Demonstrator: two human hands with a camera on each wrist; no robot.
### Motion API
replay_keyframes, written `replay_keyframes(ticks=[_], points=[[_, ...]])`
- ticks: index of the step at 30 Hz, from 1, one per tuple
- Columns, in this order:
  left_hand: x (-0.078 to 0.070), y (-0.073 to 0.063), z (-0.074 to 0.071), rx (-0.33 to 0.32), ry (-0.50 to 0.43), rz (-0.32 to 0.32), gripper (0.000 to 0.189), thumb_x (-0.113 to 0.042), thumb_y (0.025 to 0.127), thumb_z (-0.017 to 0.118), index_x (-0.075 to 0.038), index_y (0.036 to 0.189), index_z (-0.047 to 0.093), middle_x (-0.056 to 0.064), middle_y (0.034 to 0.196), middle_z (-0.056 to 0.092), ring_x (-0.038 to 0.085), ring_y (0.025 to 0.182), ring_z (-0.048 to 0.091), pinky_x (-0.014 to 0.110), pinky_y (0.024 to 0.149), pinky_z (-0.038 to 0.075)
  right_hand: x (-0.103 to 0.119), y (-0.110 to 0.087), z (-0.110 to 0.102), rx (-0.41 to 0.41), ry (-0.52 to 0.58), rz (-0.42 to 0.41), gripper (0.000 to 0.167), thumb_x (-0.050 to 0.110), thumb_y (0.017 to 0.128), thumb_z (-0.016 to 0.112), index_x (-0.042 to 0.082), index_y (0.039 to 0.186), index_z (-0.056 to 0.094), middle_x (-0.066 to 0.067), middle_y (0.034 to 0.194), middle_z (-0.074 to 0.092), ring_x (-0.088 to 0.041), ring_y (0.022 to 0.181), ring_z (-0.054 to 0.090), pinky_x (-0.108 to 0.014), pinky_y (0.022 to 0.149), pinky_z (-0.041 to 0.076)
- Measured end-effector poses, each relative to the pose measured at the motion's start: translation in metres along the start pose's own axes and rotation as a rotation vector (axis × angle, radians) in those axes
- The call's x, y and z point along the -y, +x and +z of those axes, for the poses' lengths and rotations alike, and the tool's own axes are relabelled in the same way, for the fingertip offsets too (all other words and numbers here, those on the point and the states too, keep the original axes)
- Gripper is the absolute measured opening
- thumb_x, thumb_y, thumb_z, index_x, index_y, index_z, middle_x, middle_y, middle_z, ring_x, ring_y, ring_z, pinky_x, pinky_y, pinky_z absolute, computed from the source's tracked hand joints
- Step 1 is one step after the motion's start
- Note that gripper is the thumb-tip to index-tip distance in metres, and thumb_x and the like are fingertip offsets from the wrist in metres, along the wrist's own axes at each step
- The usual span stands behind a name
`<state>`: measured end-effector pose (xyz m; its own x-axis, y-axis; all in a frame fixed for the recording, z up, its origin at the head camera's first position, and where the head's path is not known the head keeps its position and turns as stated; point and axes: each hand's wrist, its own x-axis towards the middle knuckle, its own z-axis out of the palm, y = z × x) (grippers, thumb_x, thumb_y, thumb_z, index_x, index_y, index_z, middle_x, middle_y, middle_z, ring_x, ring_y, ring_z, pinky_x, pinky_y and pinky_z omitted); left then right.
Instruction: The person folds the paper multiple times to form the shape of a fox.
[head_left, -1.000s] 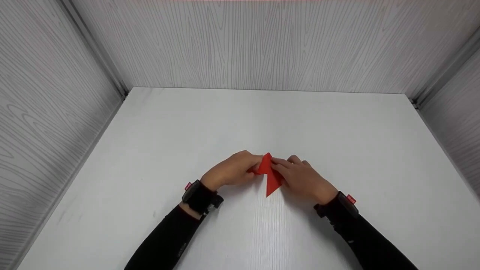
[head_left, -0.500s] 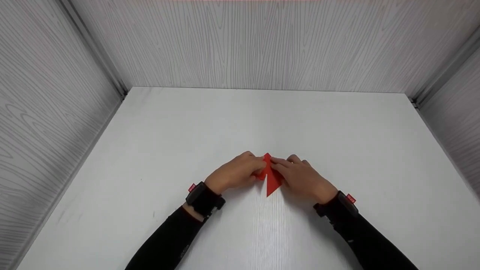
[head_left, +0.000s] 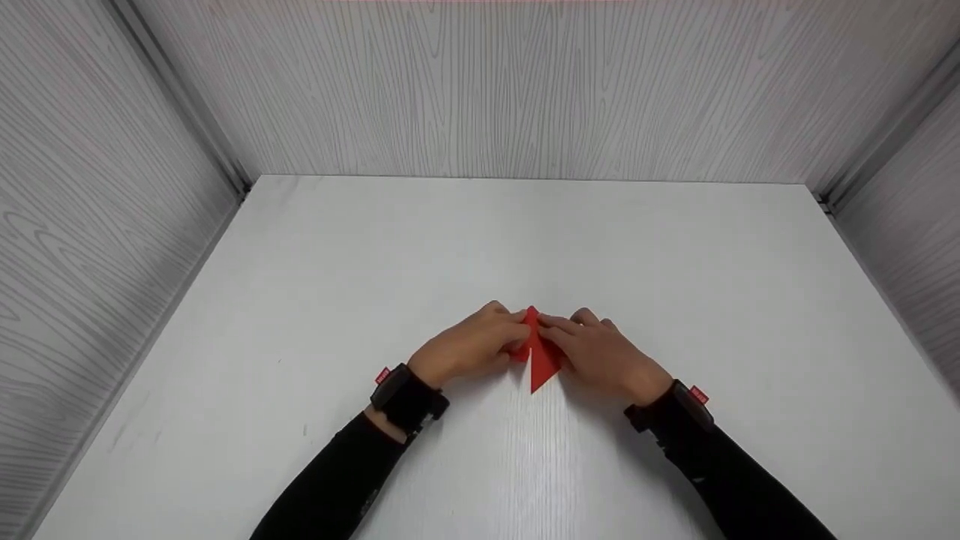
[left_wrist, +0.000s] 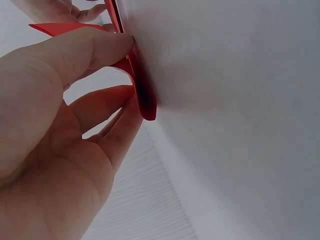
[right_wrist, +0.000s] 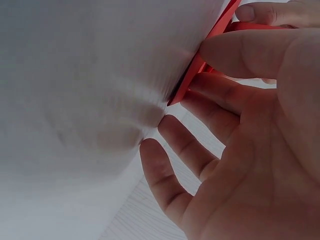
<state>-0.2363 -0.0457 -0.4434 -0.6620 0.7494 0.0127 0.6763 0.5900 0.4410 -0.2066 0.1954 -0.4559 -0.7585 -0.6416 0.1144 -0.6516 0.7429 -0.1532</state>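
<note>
A small piece of folded red paper (head_left: 543,369) is between both hands, low over the white table, one pointed flap aimed at the person. On its left side, my left hand (head_left: 472,345) pinches it between thumb and fingers. The left wrist view shows a rounded, bent fold (left_wrist: 146,107) at the fingertips. My right hand (head_left: 609,360) holds the right side; the thumb presses one face of the paper edge (right_wrist: 186,82) and the index finger lies behind it. Its outer fingers are spread, their tips near the table. Much of the paper is hidden under the fingers.
The white tabletop (head_left: 480,247) extends around the hands. A wood-grain panel (head_left: 480,90) rises at the back, with side panels (head_left: 90,225) left and right. Black camera bands (head_left: 409,397) are on both wrists.
The left hand has shifted slightly right, and its fingers now lie over the paper's left part, which sits lower and is more covered. The right hand has barely moved.
</note>
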Motion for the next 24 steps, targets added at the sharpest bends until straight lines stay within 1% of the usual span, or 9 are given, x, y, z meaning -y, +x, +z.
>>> replay_keyframes(ticks=[5,8,12,14,17,19,21,23,24], points=[[-0.0012,0.0001,0.0004,0.0,0.022,0.009,0.017,0.004,0.097,0.068,-0.01,0.09,0.06,0.003,0.094,0.069,0.027,0.117,0.055,0.033,0.088,0.052,0.0014,-0.0004,-0.0016,0.009,0.005,0.01,0.048,0.008,0.103,0.066,0.005,0.15,0.059,-0.013,0.152,0.06,-0.035,0.114,0.058,-0.05,0.08,0.056],[-0.0028,0.0002,0.0008,0.012,0.039,0.025,0.017,0.002,0.099,0.068,-0.01,0.09,0.06,0.002,0.092,0.069,0.026,0.118,0.055,0.031,0.09,0.052,0.0019,0.0,-0.0021,0.012,0.005,0.003,0.046,0.007,0.104,0.064,0.005,0.15,0.059,-0.013,0.153,0.06,-0.035,0.112,0.057,-0.048,0.078,0.055],[-0.0042,0.0003,0.0013,0.026,0.047,0.038,0.017,0.001,0.1,0.068,-0.01,0.09,0.059,0.0,0.084,0.062,0.025,0.12,0.056,0.03,0.091,0.052,0.0014,0.0002,-0.0022,0.009,-0.003,-0.014,0.045,0.005,0.105,0.063,0.005,0.15,0.059,-0.011,0.153,0.059,-0.034,0.111,0.056,-0.045,0.076,0.053],[-0.0043,0.0,0.0011,0.021,0.044,0.035,0.018,0.001,0.099,0.068,-0.011,0.09,0.058,-0.001,0.084,0.061,0.025,0.12,0.056,0.03,0.091,0.051,0.0012,0.0,-0.0023,0.008,-0.003,-0.017,0.045,0.004,0.105,0.063,0.005,0.15,0.059,-0.012,0.153,0.059,-0.033,0.11,0.056,-0.044,0.075,0.053],[-0.0034,-0.0009,0.0008,0.002,0.045,0.051,0.019,0.005,0.098,0.068,-0.009,0.089,0.059,0.002,0.093,0.064,0.026,0.118,0.057,0.033,0.092,0.05,0.0017,-0.0007,-0.0028,0.01,-0.011,-0.02,0.046,0.003,0.104,0.064,0.004,0.15,0.059,-0.013,0.153,0.06,-0.034,0.111,0.056,-0.045,0.076,0.053],[-0.0028,-0.0021,0.0007,-0.016,0.05,0.066,0.018,0.006,0.097,0.068,-0.008,0.089,0.06,0.006,0.106,0.067,0.028,0.119,0.058,0.036,0.096,0.051,0.0024,-0.0009,-0.0031,0.014,-0.015,-0.02,0.047,0.003,0.103,0.064,0.004,0.151,0.058,-0.013,0.152,0.06,-0.034,0.111,0.057,-0.045,0.076,0.054],[-0.0024,-0.0038,0.0009,-0.034,0.046,0.066,0.016,0.006,0.097,0.069,-0.007,0.089,0.062,0.009,0.117,0.067,0.03,0.12,0.058,0.038,0.099,0.051,0.0029,-0.001,-0.0032,0.02,-0.019,-0.017,0.048,0.004,0.103,0.065,0.004,0.151,0.058,-0.013,0.153,0.06,-0.034,0.111,0.057,-0.044,0.076,0.054],[-0.0024,-0.0057,0.0011,-0.053,0.041,0.058,0.015,0.004,0.096,0.071,-0.007,0.09,0.064,0.012,0.121,0.067,0.03,0.119,0.058,0.038,0.099,0.051,0.0031,-0.0008,-0.0031,0.022,-0.022,-0.013,0.049,0.005,0.102,0.066,0.004,0.151,0.058,-0.012,0.153,0.06,-0.033,0.111,0.058,-0.043,0.076,0.054],[-0.0021,-0.0066,0.0014,-0.064,0.036,0.054,0.015,0.004,0.096,0.072,-0.007,0.09,0.065,0.011,0.123,0.067,0.03,0.118,0.058,0.037,0.097,0.051,0.0031,-0.0006,-0.0031,0.021,-0.023,-0.012,0.05,0.005,0.102,0.066,0.004,0.151,0.058,-0.012,0.153,0.06,-0.033,0.111,0.058,-0.043,0.076,0.054]])
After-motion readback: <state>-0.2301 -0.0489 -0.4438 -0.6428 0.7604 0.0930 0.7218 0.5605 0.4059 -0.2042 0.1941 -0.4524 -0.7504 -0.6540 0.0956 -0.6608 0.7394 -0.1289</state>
